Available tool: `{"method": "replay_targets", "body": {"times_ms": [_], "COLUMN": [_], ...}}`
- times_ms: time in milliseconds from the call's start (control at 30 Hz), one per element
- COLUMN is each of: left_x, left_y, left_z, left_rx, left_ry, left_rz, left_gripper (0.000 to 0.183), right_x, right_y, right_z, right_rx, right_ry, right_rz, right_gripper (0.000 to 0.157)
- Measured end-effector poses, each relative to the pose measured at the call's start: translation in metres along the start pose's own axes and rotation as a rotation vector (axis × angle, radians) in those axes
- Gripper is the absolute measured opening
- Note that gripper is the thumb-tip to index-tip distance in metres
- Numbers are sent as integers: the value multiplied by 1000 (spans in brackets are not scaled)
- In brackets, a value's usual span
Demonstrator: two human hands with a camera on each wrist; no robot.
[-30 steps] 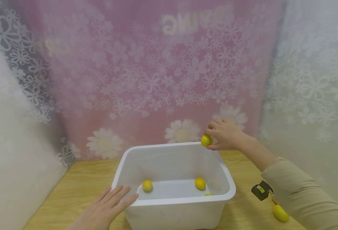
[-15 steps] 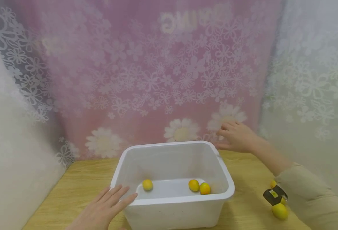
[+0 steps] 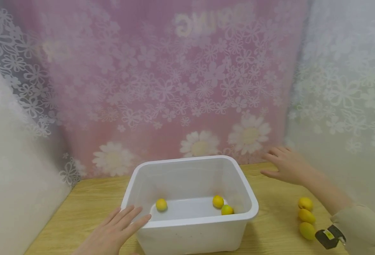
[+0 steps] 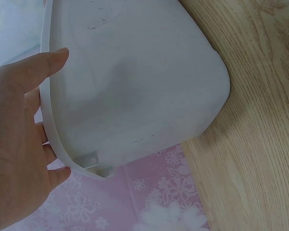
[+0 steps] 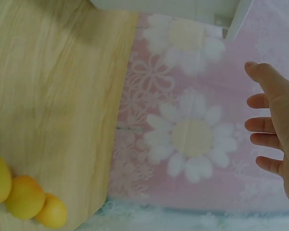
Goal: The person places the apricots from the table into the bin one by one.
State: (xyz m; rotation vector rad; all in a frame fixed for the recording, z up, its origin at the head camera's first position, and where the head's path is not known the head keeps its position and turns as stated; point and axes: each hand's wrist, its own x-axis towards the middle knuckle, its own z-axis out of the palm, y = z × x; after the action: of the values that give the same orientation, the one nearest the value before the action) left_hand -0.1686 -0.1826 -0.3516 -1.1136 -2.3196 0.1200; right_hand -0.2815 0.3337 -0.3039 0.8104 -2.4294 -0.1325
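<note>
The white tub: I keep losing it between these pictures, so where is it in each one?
Head: white tub, lower middle, its open top showing.
Left wrist: white tub, large in the upper middle, rim toward the left.
Right wrist: only part of the white tub, along the top edge.
Shared landmark: the wooden tabletop, at right in left wrist, at left in right wrist.

Our left hand (image 3: 115, 227) straight-fingered, palm down; our right hand (image 3: 287, 165) aloft, thumb (image 5: 264, 74) apart from loosely straight fingers (image 5: 263, 140).
</note>
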Motion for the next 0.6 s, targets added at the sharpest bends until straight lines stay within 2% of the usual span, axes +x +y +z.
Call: {"method": "replay_targets", "body": {"times_ms": [267,433,600], "left_x": [0,-1,0], "left_y": [1,1,1], "left_z": [0,1,0], "left_rx": [3,-5,-5], "left_ry": [11,8,6], "left_rz": [0,-1,-7], "left_gripper": [77,80,79], "right_x": [-42,-69,-91], "right_y": [20,29,36], "right_z": [16,25,34], "right_rx": [-14,-21,-19], "right_ry": [-9,15,-19], "right_rz": [61,77,121], "right_gripper": [46,50,54]}}
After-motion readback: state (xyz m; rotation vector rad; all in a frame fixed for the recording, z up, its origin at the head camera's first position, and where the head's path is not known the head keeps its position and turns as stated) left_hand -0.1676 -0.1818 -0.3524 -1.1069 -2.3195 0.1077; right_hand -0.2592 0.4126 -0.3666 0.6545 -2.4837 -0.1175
